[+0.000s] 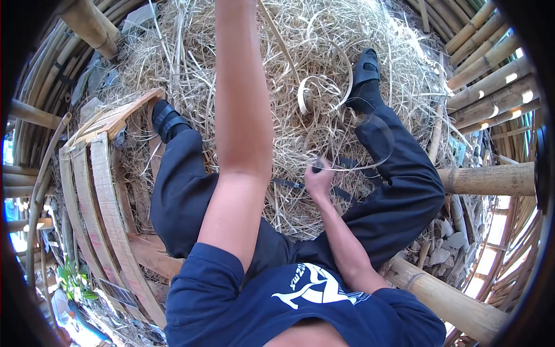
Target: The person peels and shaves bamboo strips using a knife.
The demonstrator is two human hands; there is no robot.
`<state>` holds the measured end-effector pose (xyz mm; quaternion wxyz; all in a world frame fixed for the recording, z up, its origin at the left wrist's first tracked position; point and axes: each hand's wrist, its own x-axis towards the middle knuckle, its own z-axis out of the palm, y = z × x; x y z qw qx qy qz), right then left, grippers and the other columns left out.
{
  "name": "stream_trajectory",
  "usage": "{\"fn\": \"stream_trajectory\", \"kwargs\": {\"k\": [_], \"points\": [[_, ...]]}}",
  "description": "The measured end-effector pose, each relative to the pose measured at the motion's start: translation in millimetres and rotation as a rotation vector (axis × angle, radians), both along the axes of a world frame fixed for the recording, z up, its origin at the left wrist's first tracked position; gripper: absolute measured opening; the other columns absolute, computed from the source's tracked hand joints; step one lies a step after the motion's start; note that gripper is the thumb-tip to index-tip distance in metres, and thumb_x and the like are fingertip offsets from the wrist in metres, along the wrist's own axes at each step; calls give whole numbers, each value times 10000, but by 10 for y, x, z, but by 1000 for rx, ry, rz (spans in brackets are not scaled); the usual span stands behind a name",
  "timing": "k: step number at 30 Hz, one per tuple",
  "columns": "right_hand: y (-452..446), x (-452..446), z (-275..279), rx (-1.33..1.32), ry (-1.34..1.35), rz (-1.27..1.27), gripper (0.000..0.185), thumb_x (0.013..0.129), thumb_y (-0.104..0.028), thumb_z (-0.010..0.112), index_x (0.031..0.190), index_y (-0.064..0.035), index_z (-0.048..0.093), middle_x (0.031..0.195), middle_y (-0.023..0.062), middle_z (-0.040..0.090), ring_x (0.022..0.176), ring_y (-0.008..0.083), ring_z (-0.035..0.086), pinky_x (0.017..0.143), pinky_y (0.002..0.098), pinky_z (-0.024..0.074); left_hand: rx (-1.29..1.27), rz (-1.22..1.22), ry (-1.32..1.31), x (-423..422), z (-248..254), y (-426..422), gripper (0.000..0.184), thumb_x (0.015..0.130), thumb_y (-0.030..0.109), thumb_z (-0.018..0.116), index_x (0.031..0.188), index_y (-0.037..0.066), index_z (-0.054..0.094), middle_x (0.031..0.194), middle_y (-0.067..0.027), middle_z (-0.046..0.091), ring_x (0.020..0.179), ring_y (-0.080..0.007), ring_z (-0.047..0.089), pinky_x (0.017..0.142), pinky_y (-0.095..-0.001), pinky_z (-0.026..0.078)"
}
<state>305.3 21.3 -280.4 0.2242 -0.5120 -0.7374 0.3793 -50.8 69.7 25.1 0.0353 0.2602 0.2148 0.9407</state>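
Observation:
My left arm stretches straight forward and leaves the top of the view, so my left hand is out of sight. My right hand is low between my legs, closed in a fist with a small dark end showing in it; the rest of what it holds cannot be made out. A thin pale strip curves away from beside this fist toward my right knee, blurred. Farther forward, a long bamboo-like strip slants down to a curled pale strip. Dark straps lie near my right hand.
Pale shavings thickly cover the ground around my feet. A wooden slatted crate stands on my left. Bamboo poles run along my right, with broken stones beside them. A thick bamboo post rises at the front left.

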Motion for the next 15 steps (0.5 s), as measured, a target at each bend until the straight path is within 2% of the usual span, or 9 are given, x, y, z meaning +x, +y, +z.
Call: {"fn": "stream_trajectory", "kwargs": {"k": [1,2,3,4,6,7,10,12,15], "points": [[34,101,-171,-118,-418,43,279,747,-157,652,926,57,633,792,221,674,786,354,675,737,425,518,2,-8,19,-6,-28,-21,424,975,491,495,774,122,553,542,48,372,439,-62,327,408,-211,235],[68,94,-156,-433,-572,25,339,739,-197,624,944,70,664,1024,319,648,1082,405,612,928,445,468,11,-42,3,-25,-2,-19,440,970,516,486,781,124,554,545,42,391,441,-67,334,404,-216,237],[-9,101,-64,-362,-580,-18,282,733,-176,628,846,80,658,900,283,677,882,364,687,793,432,524,39,-36,-71,-34,15,5,453,971,532,464,778,132,551,560,39,416,446,-71,337,403,-221,242],[13,107,-162,-366,-579,-23,282,733,-176,628,846,80,658,900,283,677,882,364,687,793,432,524,36,-42,-71,-51,16,9,453,971,532,464,778,132,551,560,39,416,446,-71,337,403,-221,242],[82,150,-413,-484,-463,-49,218,720,-140,632,754,75,630,736,222,662,621,294,673,594,404,535,-42,-43,-106,-34,-2,-46,435,969,529,472,781,146,554,570,33,422,460,-71,350,405,-227,241],[106,161,-487,-608,-363,-78,163,709,-110,636,669,41,590,603,143,600,448,203,571,441,349,469,-8,-71,-74,-64,-37,-16,423,966,530,481,759,166,540,550,43,394,430,-72,321,390,-237,224],[111,204,-527,-885,-18,-119,237,682,-166,659,619,56,606,624,183,640,465,233,595,500,372,509,-121,-66,-89,62,-72,-12,410,967,516,495,732,181,514,526,56,350,395,-73,279,372,-244,203],[39,101,-181,-805,-57,-113,228,689,-161,651,623,49,590,591,148,623,463,230,568,513,384,495,-87,-53,-89,56,-35,-43,402,969,494,508,712,185,489,512,66,309,373,-71,248,360,-245,189],[35,-3,211,-235,-183,18,178,696,-137,642,722,38,626,582,127,609,540,217,592,587,404,477,-21,-542,-460,114,55,-189,393,971,478,517,709,187,486,516,68,306,377,-67,254,356,-244,190]]}}
